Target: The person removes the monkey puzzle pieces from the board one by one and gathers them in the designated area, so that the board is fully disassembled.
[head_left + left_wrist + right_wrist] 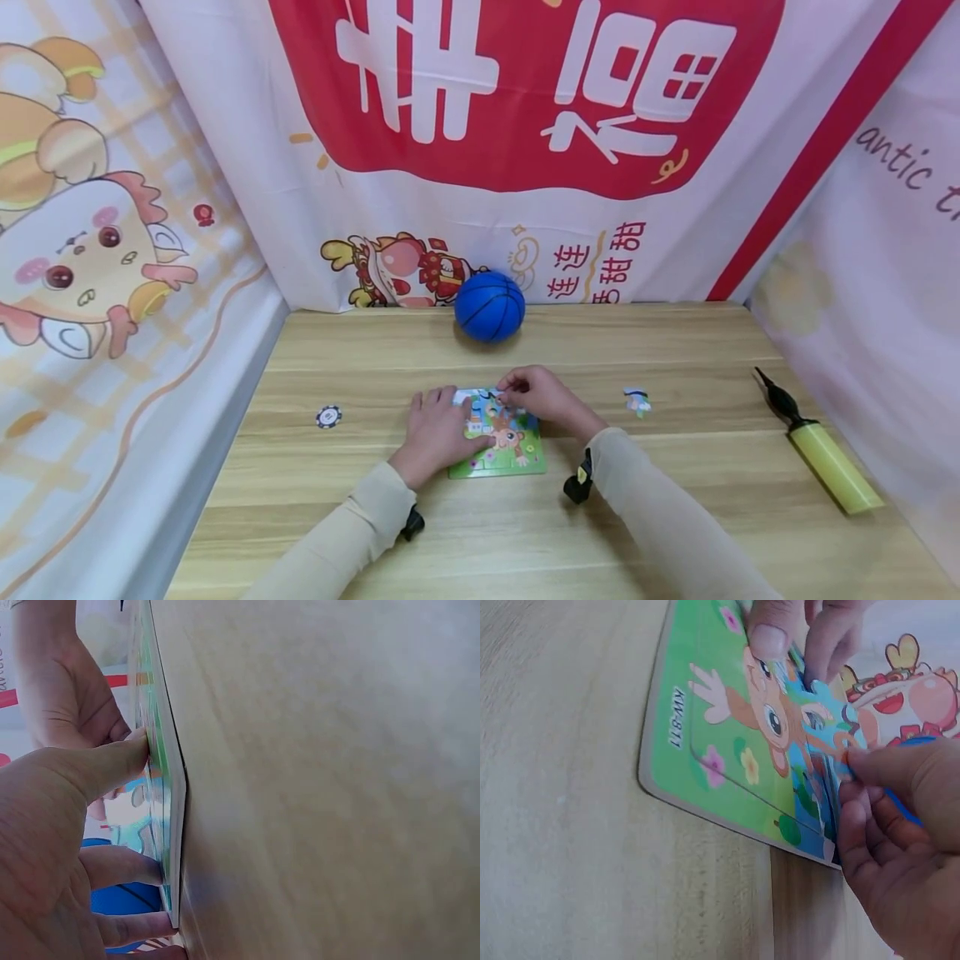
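Note:
A jigsaw puzzle board (498, 468) with a cartoon monkey on green grass lies on the wooden table. My left hand (438, 433) rests over its left side, thumb on the picture and the other fingers spread along the far left edge. At the far right part of the board, my right hand (547, 396) pinches a puzzle piece (842, 740) between thumb and fingers, over the picture area. In the right wrist view the piece overlaps the pieces around it. Another puzzle piece (637, 402) lies on the table, right of the board.
A blue toy basketball (490, 307) sits at the back of the table against the printed cloth. To the left lies a poker chip (328, 417). A yellow hand pump (832, 467) with a black nozzle lies near the right edge.

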The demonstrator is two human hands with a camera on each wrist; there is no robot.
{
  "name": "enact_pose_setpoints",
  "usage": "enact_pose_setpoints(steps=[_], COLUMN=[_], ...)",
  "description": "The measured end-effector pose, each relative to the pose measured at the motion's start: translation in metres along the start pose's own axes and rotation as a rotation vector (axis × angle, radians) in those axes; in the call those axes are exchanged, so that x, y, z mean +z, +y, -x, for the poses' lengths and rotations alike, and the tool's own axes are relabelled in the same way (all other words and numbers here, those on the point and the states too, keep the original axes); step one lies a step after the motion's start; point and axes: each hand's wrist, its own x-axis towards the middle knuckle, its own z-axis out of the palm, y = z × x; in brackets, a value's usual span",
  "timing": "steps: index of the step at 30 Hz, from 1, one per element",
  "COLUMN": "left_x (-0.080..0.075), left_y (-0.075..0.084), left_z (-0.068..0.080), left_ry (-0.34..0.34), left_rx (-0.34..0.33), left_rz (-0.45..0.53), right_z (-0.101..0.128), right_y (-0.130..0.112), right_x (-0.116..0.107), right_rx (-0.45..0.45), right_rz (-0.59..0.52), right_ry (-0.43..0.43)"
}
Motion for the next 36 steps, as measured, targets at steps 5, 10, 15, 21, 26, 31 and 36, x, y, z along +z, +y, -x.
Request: enact_pose_setpoints(steps=[5, 10, 15, 21, 26, 31, 36], left_x=[-0.001, -0.003, -0.001, 0.0, -0.001, 0.001, 0.0], left_y=[-0.002, -0.005, -0.003, 0.0, 0.0, 0.002, 0.001], left_z=[-0.001, 0.001, 0.0, -0.002, -0.001, -0.001, -0.001], left_ry=[-0.012, 0.016, 0.0, -0.014, -0.03, -0.027, -0.026], left_rx=[0.012, -0.001, 0.013, 0.011, 0.008, 0.017, 0.008], left_rz=[0.023, 0.022, 0.027, 0.009, -0.006, -0.014, -0.021], right_z=[0.006, 0.013, 0.031, 0.058, 0.064, 0.066, 0.064], right_y=[0.004, 0.005, 0.023, 0.066, 0.08, 0.076, 0.076], right_x=[-0.009, -0.026, -0.065, -0.11, -0.123, -0.126, -0.124], right_rx=[0.03, 0.051, 0.112, 0.239, 0.31, 0.349, 0.34], right_rz=[-0.122, -0.128, -0.205, -0.347, -0.272, -0.179, -0.145], right_ry=[-0.009, -0.007, 0.059, 0.051, 0.019, 0.026, 0.03])
